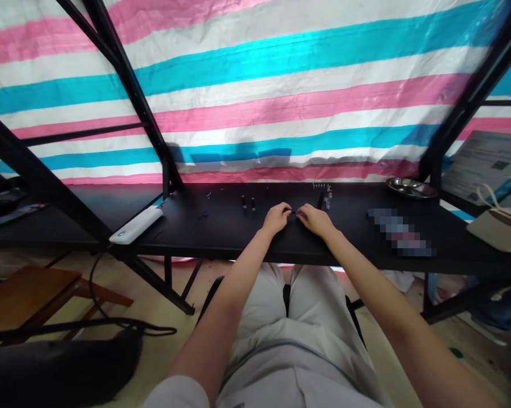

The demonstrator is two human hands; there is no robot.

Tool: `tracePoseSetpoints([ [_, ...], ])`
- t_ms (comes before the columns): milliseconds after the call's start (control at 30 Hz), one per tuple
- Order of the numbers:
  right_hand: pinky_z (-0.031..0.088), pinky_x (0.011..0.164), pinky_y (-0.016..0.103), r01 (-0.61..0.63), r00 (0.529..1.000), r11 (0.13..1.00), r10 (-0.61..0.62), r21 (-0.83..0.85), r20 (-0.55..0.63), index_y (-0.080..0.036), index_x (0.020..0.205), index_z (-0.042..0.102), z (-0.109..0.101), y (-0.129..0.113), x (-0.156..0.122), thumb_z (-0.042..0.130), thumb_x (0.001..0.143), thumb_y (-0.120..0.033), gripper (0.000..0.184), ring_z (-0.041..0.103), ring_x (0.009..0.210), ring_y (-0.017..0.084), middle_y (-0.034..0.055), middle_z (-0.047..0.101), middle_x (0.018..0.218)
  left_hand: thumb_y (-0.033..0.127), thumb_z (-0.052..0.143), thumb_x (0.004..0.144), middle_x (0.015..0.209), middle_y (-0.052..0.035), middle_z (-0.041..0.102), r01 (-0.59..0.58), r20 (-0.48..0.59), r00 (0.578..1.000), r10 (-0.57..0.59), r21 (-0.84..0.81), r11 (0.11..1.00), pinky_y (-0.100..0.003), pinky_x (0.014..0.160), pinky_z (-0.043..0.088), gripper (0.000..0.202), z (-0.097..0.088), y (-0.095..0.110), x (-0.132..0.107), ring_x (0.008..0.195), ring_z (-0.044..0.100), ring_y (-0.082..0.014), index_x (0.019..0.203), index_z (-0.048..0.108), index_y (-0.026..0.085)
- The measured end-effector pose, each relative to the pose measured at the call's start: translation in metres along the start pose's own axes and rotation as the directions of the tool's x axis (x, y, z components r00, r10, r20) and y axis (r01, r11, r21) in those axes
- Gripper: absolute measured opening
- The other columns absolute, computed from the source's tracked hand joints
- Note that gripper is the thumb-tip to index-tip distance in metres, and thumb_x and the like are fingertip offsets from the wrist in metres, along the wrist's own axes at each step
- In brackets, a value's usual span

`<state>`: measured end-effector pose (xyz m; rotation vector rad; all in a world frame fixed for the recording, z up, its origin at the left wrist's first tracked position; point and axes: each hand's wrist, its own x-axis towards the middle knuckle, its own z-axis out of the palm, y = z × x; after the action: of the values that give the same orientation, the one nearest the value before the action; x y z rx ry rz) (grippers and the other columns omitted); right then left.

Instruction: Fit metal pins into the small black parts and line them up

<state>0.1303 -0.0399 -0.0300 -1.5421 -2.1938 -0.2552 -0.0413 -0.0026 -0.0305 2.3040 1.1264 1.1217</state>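
Both hands meet over the middle of the black table (221, 226), with their fingers pinched together. Between them is a small dark piece (293, 212), too small to name. My left hand (276, 218) grips its left end, and my right hand (315, 219) closes on its right end. Two small dark cylinders with light lower ends (248, 203) stand to the left of my left hand. Just beyond my right hand are a dark upright piece (321, 200) and several small clear bits (328, 198). A row of tiny light pieces (320, 185) lies behind these.
A shiny metal dish (412, 188) sits at the back right, with a blurred flat item (400, 233) nearer the front. On the left lies a white elongated device (137, 225). Black frame posts (132, 85) rise before a striped sheet (289, 62). A beige bag (499, 229) is far right.
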Motion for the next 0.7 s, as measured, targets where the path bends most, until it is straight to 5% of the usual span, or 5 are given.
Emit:
tracePoseSetpoints([
  [333,0.037,0.059,0.025,-0.138,0.99,0.988,0.139,-0.065,0.016,-0.019,0.095,0.059,-0.0051,0.001,0.0001,0.044,0.087,-0.029,0.02,0.058,0.076,0.017,0.0073,0.063,0.092,0.019,0.051,0.081,0.074,0.0008,0.055,0.019,-0.138,0.99,-0.017,0.019,1.0,-0.023,0.067,0.042,0.015,-0.001,0.0,-0.0015,0.065,0.05,-0.0104,0.095,0.054,0.018],
  [567,0.038,0.063,0.023,0.088,0.995,0.993,-0.085,0.074,-0.049,-0.019,0.099,0.057,-0.0023,-0.0038,-0.0002,0.041,0.089,-0.029,0.021,0.057,0.08,0.015,0.006,0.061,0.093,0.018,0.054,0.076,0.073,0.0026,0.057,-0.083,0.02,0.996,0.085,-0.072,0.994,-0.021,0.063,0.042,0.012,0.0023,-0.0003,-0.0019,0.061,0.049,-0.008,0.088,0.057,0.018],
  [700,0.038,0.063,0.023,0.104,0.995,0.992,-0.103,0.064,-0.016,-0.018,0.097,0.057,-0.0007,-0.0034,-0.0004,0.04,0.089,-0.026,0.02,0.056,0.079,0.015,0.0062,0.061,0.092,0.017,0.053,0.076,0.076,0.0014,0.06,-0.078,0.07,0.994,0.087,-0.115,0.99,-0.022,0.065,0.044,0.015,0.0023,0.0019,-0.0037,0.063,0.052,-0.0084,0.09,0.058,0.018],
])
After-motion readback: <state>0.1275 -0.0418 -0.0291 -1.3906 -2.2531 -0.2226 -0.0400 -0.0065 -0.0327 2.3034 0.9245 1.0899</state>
